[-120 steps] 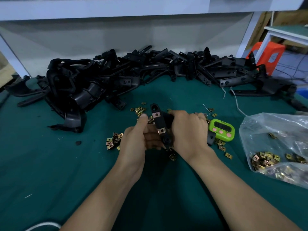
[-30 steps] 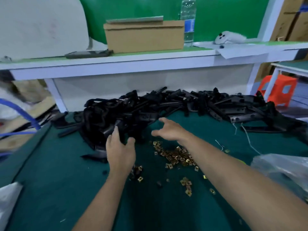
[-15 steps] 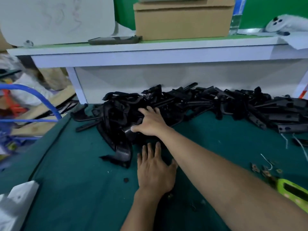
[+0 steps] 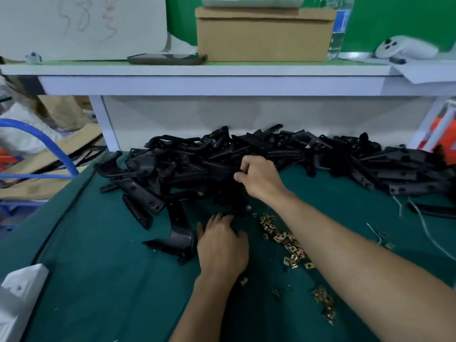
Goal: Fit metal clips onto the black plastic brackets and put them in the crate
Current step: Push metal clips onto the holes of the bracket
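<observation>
Black plastic brackets (image 4: 172, 174) lie heaped just beyond both hands, most with their long axes running across the surface (image 4: 98, 280). The left hand (image 4: 222, 245) rests flat, fingers straight and holding nothing, its fingertips at the heap's near edge. Farther in, the right hand (image 4: 259, 180) seems to curl round one of them, though black on black hides which. Just right of the left hand, metal clips (image 4: 283, 240) lie scattered, so that hand is nearer them.

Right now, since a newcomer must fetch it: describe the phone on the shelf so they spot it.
Look along the white shelf above the bench. Just left of the cardboard box lies the phone, the only flat, dark slab there.
</observation>
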Available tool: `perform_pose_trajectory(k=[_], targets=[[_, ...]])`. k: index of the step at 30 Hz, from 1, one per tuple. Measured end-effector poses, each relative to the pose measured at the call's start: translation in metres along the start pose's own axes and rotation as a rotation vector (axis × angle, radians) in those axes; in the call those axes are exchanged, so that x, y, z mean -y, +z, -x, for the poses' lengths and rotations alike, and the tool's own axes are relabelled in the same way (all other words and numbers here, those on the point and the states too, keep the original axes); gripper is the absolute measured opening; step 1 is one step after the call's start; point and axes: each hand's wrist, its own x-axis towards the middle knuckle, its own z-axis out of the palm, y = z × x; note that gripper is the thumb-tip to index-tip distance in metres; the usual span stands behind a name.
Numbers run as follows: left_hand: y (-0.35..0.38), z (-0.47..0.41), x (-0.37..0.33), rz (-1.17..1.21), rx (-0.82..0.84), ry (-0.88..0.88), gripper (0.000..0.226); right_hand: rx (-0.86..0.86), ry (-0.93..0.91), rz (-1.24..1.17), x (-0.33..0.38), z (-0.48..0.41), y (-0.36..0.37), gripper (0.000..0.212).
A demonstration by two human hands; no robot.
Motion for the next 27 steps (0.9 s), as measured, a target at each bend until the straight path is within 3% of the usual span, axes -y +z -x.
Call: perform_pose_trajectory(k=[4,7,12,14,16,18,20,23,27], targets=[[-0.008,0.003,-0.002,0.132,-0.04,-0.053,0.037,-0.092,0.102,-0.302,-0.014,0.018,-0.031,0.018],[-0.013,0.004,-0.005,0.246,-0.098,-0.13,0.04,-0.097,0.212,-0.507,-0.023,0.031,-0.051,0.02],[-0.016,0.012,-0.008,0.53,-0.108,-0.132,0.088,-0.046,0.347,-0.811,-0.041,0.052,-0.072,0.042],[-0.013,0.012,-0.007,0.567,-0.037,-0.062,0.093,-0.171,0.342,-0.79,-0.046,0.058,-0.076,0.042],[-0.011,0.011,-0.005,0.497,0.017,-0.029,0.091,-0.431,0.32,-0.686,-0.049,0.063,-0.081,0.041],[-0.008,0.009,-0.004,0.395,-0.009,0.006,0.086,-0.685,0.295,-0.585,-0.05,0.07,-0.093,0.042],[-0.006,0.01,-0.004,0.347,-0.084,0.054,0.082,-0.81,0.294,-0.618,-0.05,0.078,-0.105,0.042],[-0.01,0.014,-0.012,0.461,-0.153,0.135,0.075,-0.713,0.365,-0.936,-0.05,0.101,-0.104,0.041],[-0.017,0.023,-0.033,1.06,0.006,0.104,0.047,-0.437,0.443,-1.377,-0.047,0.138,-0.079,0.032]])
